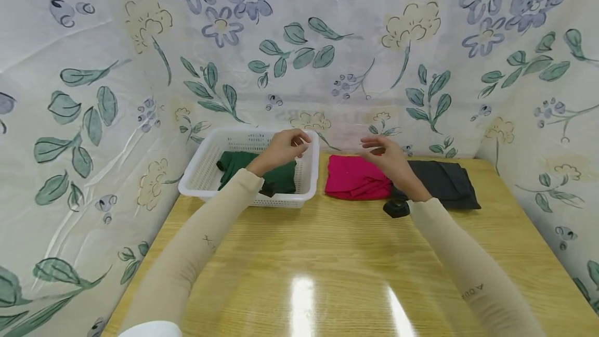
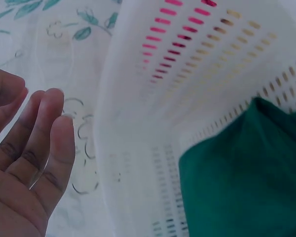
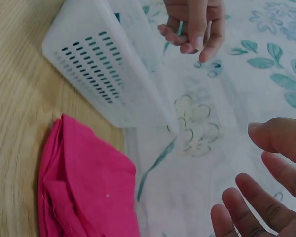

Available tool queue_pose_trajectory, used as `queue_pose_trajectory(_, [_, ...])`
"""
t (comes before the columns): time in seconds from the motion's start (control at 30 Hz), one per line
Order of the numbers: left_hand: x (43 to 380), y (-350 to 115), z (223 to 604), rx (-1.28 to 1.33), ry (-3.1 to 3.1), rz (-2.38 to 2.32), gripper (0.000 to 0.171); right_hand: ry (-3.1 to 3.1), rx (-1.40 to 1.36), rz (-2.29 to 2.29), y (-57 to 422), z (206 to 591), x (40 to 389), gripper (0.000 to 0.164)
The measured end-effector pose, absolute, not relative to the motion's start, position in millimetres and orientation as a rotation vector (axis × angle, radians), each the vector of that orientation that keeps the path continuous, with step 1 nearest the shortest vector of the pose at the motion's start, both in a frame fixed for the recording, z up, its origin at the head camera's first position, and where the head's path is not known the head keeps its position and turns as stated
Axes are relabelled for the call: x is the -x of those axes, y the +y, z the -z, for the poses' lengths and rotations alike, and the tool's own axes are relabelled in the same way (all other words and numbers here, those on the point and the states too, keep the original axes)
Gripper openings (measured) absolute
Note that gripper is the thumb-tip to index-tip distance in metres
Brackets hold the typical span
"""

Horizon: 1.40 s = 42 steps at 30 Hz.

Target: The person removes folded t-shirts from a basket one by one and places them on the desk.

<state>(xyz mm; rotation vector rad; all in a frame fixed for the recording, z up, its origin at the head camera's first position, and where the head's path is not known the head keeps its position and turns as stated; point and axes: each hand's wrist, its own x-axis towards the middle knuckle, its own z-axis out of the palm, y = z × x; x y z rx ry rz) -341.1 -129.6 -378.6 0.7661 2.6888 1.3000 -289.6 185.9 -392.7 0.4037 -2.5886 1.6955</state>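
Note:
My left hand (image 1: 283, 148) hovers over the right part of a white plastic basket (image 1: 194, 183), fingers loosely bent with nothing between them. Inside the basket lies a folded dark green cloth (image 1: 284, 178), partly hidden by my left forearm in the head view. A folded bright pink cloth (image 1: 353, 177) lies on the table right of the basket. Above its right side my right hand (image 1: 390, 163) hangs in the air, fingers relaxed and holding nothing. Next to the pink cloth is a folded dark grey cloth (image 1: 444, 183), its left part behind my right wrist.
The wooden table (image 1: 299, 254) stretches toward me in front of the basket and cloths. A flower-printed sheet (image 1: 355, 56) hangs behind the table and along both sides. Each wrist carries a small black device (image 1: 396, 208).

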Motion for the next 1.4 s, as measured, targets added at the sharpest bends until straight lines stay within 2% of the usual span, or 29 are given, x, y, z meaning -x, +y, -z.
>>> queue_pose_trajectory(0.63, [342, -206, 385, -0.571, 2.697, -1.386, 0.024, -2.609, -0.582, -1.658, 101, 398, 293, 0.044])
queue_pose_trajectory(0.87, [348, -236, 387, -0.366, 2.769, -1.445, 0.031, -2.602, -0.642, -1.721, 71, 396, 294, 0.040])
queue_pose_trajectory(1.13, [352, -262, 392, -0.029, 2.658, -1.719, 0.036, -2.668, -0.660, -1.731, 44, 399, 296, 0.042])
queue_pose_trajectory(1.4, [350, -276, 399, -0.006, 2.679, -1.620, 0.036, -2.719, -0.665, -1.713, 23, 400, 301, 0.041])
